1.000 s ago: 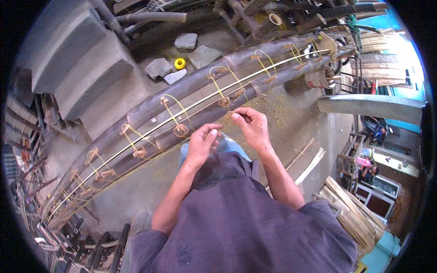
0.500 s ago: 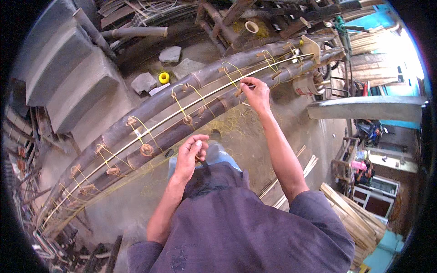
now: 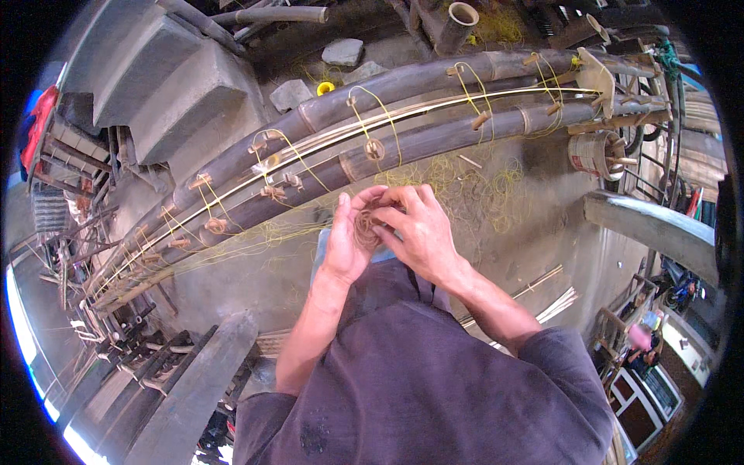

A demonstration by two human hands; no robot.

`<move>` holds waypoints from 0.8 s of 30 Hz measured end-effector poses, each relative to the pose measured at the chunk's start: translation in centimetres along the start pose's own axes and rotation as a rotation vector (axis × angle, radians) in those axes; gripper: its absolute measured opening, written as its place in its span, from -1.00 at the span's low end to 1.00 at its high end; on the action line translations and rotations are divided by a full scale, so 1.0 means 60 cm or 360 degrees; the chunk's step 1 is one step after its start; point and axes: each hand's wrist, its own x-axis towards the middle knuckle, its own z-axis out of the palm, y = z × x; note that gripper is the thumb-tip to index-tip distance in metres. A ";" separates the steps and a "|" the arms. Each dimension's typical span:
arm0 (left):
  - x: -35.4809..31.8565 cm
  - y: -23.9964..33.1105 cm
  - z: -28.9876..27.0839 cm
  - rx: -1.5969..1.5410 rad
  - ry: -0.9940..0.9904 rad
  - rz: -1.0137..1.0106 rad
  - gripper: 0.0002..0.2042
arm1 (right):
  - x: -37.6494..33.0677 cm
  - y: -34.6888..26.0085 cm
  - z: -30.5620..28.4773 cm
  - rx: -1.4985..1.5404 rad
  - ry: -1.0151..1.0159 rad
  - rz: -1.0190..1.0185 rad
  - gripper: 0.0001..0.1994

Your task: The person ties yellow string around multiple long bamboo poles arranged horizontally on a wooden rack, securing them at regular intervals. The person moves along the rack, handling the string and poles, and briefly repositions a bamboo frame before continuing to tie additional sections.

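In front of my torso, a small bundle of thin brown loops, like rubber bands or coiled cord, lies between my hands. My left hand cups it in the palm with the fingers curled round its far side. Bent over from the right, my right hand has its thumb and fingertips pressed on the loops. Beyond them two long dark bamboo poles run side by side, set with short pegs. Yellow cords loop across them, and pale thin strips lie lengthwise between the poles.
Tangled yellow cord lies on the floor past my right hand. Concrete steps, grey stones and a yellow roll are beyond the poles. A bucket and a concrete beam stand at the right.
My right hand has left the peg and strip on the poles and come back to my left hand, where both meet at the brown loops. The view has swung, shifting the poles rightward.
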 end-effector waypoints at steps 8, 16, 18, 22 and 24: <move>0.021 -0.029 0.028 0.0067 0.0039 -0.0068 -0.50 | -0.002 0.051 -0.053 0.0313 0.0019 0.0291 -0.88; 0.036 -0.019 0.033 0.0272 -0.0012 -0.0107 -0.69 | -0.003 0.025 -0.058 0.0483 0.0131 0.0759 -0.85; 0.039 -0.019 0.025 0.0367 -0.0032 -0.0073 -0.76 | 0.003 0.017 -0.057 0.0505 0.0130 0.0867 -0.86; 0.041 -0.016 0.007 0.0557 -0.0089 0.0068 -0.82 | -0.002 0.012 -0.031 0.0745 0.0183 0.1000 -0.91; 0.035 -0.009 0.004 0.0631 -0.0100 0.0115 -0.82 | -0.003 0.006 -0.020 0.0971 0.0279 0.1056 -0.93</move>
